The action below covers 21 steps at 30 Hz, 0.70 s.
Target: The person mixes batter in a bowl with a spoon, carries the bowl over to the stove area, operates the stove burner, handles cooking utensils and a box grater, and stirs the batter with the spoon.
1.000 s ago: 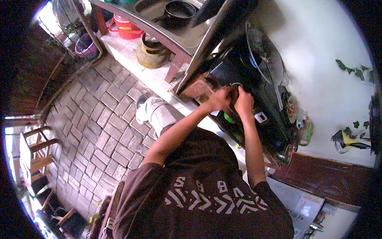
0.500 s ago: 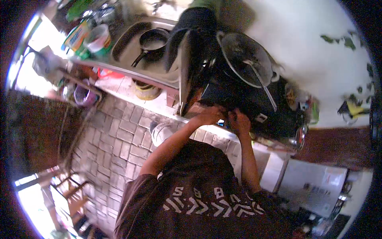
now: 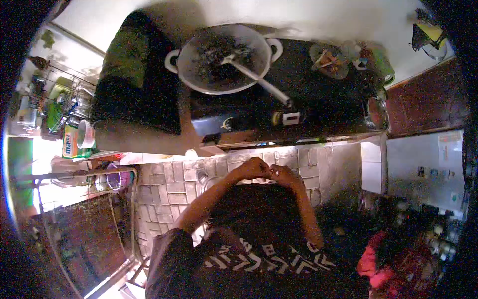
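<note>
My left hand (image 3: 253,169) is held in front of the dark shirt, below the stove's front edge. Its fingers are curled in and meet those of my right hand (image 3: 287,177), whose fingertips are pinched together. Anything between them is too small and dim to make out. Beyond both hands, a large wok (image 3: 184,74) with two pale loop handles rests on the black stove (image 3: 318,107), with dark contents inside. A long-handled spatula (image 3: 264,84) leans in the wok, its handle pointing towards the stove's front.
A glass dish (image 3: 331,62) with food scraps stands right of the wok. On the left are a dish rack (image 3: 59,99), a "mama" packet (image 3: 70,142) and a white tub (image 3: 87,133). A dark cloth-like mass (image 3: 139,74) rises beside the wok. Brick-patterned paving (image 3: 164,184) lies below.
My hands have drawn back from the stove front towards my body and still meet. The view has turned and shifted, so the wok now appears further left and the sink is out of sight.
</note>
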### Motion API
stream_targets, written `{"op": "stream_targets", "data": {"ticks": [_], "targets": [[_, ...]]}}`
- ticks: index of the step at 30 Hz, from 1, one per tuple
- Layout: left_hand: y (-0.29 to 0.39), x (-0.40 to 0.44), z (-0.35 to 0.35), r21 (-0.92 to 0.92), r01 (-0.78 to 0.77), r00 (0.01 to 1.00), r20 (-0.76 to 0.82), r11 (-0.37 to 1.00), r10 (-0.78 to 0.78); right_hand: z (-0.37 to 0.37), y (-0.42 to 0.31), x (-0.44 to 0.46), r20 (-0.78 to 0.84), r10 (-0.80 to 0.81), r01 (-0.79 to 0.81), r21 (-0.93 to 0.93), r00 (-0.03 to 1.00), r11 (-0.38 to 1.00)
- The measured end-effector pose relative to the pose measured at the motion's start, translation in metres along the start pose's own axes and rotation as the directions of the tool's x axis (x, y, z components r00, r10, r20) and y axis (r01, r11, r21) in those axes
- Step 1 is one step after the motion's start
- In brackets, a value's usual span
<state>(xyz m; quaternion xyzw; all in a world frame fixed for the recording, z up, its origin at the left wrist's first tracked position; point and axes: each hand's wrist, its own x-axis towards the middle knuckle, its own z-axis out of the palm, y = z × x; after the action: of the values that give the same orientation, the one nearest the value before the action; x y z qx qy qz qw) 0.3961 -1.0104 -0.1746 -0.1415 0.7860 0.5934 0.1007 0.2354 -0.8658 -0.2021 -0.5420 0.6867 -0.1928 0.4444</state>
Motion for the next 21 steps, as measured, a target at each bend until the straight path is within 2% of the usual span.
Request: {"op": "stream_targets", "data": {"ticks": [1, 3, 4, 5, 6, 7, 8, 9, 11, 12, 13, 14, 15, 16, 17, 19, 20, 21], "targets": [[0.01, 0.013, 0.009, -0.191, 0.127, 0.992, 0.016, 0.973, -0.127, -0.023, 0.008, -0.006, -0.059, 0.015, -0.012, 0.065, 0.998, 0.998], [0.028, 0.043, 0.041, -0.298, 0.215, 0.953, -0.144, 0.93, -0.266, -0.074, 0.019, -0.028, 0.018, -0.028, 0.027, 0.047, 0.999, 0.999], [0.041, 0.055, 0.06, -0.657, -0.015, 0.961, -0.218, 0.754, -0.172, -0.103, 0.021, -0.035, 0.079, 0.087, -0.081, -0.077, 0.993, 0.994], [0.051, 0.065, 0.073, -0.493, -0.145, 0.935, -0.352, 0.858, -0.044, -0.127, 0.026, -0.037, 0.102, 0.14, -0.124, -0.148, 0.985, 0.981], [0.075, 0.067, 0.065, -0.394, -0.004, 0.951, -0.285, 0.919, -0.118, -0.149, 0.034, -0.039, 0.125, 0.192, -0.161, -0.22, 0.974, 0.962], [0.097, 0.065, 0.063, -0.29, 0.143, 0.952, -0.221, 0.946, -0.211, -0.161, 0.047, -0.05, 0.093, 0.082, -0.068, -0.141, 0.992, 0.988], [0.054, 0.078, 0.088, -0.376, -0.036, 0.959, -0.273, 0.926, -0.074, -0.168, 0.058, -0.063, 0.06, -0.023, 0.027, -0.06, 0.998, 0.998], [0.071, 0.075, 0.087, -0.418, 0.152, 0.907, -0.3, 0.896, -0.294, -0.174, 0.071, -0.07, 0.085, -0.027, 0.032, -0.057, 0.996, 0.998], [0.062, 0.07, 0.09, -0.469, 0.059, 0.902, -0.354, 0.881, -0.249, -0.177, 0.097, -0.06, 0.35, 0.23, -0.147, -0.25, 0.908, 0.957], [0.067, 0.062, 0.085, -0.461, 0.066, 0.895, -0.366, 0.885, -0.257, -0.17, 0.122, -0.058, 0.367, 0.037, 0.006, -0.117, 0.929, 0.993], [0.077, 0.052, 0.081, -0.406, 0.035, 0.856, -0.46, 0.913, -0.237, -0.167, 0.119, -0.052, 0.371, 0.024, 0.019, -0.11, 0.928, 0.994], [0.087, 0.046, 0.077, -0.347, 0.008, 0.812, -0.546, 0.938, -0.208, -0.163, 0.115, -0.046, 0.401, 0.0, 0.106, -0.245, 0.916, 0.964], [0.092, 0.046, 0.07, -0.343, 0.007, 0.808, -0.552, 0.939, -0.208, -0.162, 0.109, -0.038, 0.428, -0.016, 0.194, -0.376, 0.904, 0.906], [0.094, 0.048, 0.065, -0.351, -0.008, 0.784, -0.584, 0.936, -0.212, -0.165, 0.085, -0.043, 0.347, 0.116, -0.076, -0.127, 0.931, 0.989], [0.097, 0.051, 0.063, -0.366, -0.026, 0.761, -0.611, 0.93, -0.219, -0.152, 0.072, -0.038, 0.349, 0.123, -0.082, -0.129, 0.929, 0.988], [0.086, 0.072, 0.058, -0.351, 0.003, 0.76, -0.607, 0.936, -0.23, -0.132, 0.054, -0.024, 0.178, -0.071, 0.103, -0.181, 0.982, 0.978], [0.077, 0.083, 0.055, -0.399, -0.098, 0.759, -0.623, 0.911, -0.191, -0.13, 0.042, -0.023, 0.168, -0.065, 0.096, -0.188, 0.984, 0.977], [0.071, 0.091, 0.051, -0.442, -0.198, 0.755, -0.638, 0.875, -0.151, -0.139, 0.015, -0.029, 0.238, -0.097, 0.114, -0.06, 0.966, 0.992]]}}
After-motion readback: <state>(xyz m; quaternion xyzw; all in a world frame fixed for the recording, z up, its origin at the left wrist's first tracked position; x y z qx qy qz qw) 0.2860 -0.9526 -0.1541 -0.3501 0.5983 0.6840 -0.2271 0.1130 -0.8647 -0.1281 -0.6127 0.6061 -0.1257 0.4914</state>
